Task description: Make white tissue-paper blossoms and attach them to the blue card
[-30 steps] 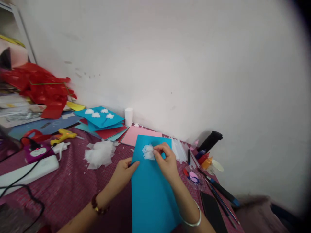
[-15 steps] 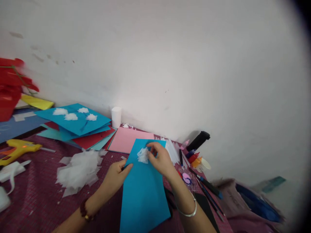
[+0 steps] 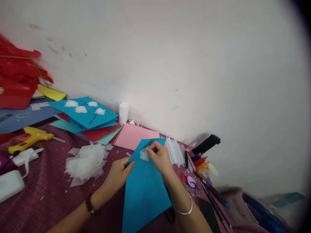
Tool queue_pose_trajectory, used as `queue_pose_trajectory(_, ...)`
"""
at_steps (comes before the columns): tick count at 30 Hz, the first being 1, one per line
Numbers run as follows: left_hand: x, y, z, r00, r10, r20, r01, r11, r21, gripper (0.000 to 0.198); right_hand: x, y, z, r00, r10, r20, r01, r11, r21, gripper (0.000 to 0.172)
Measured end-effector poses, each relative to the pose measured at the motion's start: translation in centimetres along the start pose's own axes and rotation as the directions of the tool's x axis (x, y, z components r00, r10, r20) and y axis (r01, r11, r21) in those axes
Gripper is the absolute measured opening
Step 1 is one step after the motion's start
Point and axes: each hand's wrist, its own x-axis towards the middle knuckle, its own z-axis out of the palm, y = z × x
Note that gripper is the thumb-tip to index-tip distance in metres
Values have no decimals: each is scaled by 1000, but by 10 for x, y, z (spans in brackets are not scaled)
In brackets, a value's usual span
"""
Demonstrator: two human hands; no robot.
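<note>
A blue sheet of card (image 3: 144, 194) is held up at a tilt before me. My left hand (image 3: 120, 172) grips its left edge between thumb and fingers. Near the top of the card is a tuft of white tissue paper (image 3: 144, 155). My right hand (image 3: 159, 158) is closed in a pinch at the tuft's right side, fingertips touching the tissue. A heap of white tissue squares (image 3: 86, 163) lies to the left of my left hand.
Left on the cloth-covered table (image 3: 54, 194) are a yellow glue gun (image 3: 32, 138) and a white power strip (image 3: 11, 185). Behind are blue cards with white tufts (image 3: 97, 119), pink paper (image 3: 136, 136) and a white roll (image 3: 123, 112). Paint bottles (image 3: 200, 161) and brushes (image 3: 215, 202) lie right.
The view has shifted, so the table's contents appear further right. My right fingers have stayed at the white tuft, which looks flatter and less ruffled. My left hand keeps its grip on the card.
</note>
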Motion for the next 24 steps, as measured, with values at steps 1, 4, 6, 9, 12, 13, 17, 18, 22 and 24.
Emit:
queue_pose_trajectory(1,0,0,1,999,-34,21,35,998,-60,33,-2,-2,0,1000,1,5,-1,1000,30,22)
queue_pose_trajectory(4,1,-2,2,988,-126,87,142,965,-221,34,-8,-7,0,999,10,33,-14,994,110,23)
queue_pose_trajectory(6,2,-4,2,980,-168,106,191,941,-280,35,-13,-9,-2,997,10,71,-21,989,149,23)
queue_pose_trajectory(9,2,-8,2,974,-197,115,224,922,-316,35,-18,-6,-4,987,-38,156,7,980,197,20)
queue_pose_trajectory(12,2,-11,3,970,-214,119,242,917,-319,36,-16,2,-5,990,-45,135,18,981,196,14)
queue_pose_trajectory(13,2,-11,3,969,-216,117,243,918,-312,36,-15,5,-5,994,-35,107,15,984,180,12)
queue_pose_trajectory(17,0,-11,4,977,-185,102,206,939,-275,34,-9,15,1,996,-50,69,45,996,75,10)
queue_pose_trajectory(18,0,-11,4,981,-171,94,190,947,-258,33,-8,16,3,994,-72,77,69,997,37,12)
queue_pose_trajectory(22,-2,-13,4,993,-113,17,114,987,-116,32,-8,14,8,985,-138,99,151,979,-139,25)
queue_pose_trajectory(24,-2,-14,4,996,-84,-20,83,996,-23,33,-9,13,8,984,-147,104,167,962,-214,32)
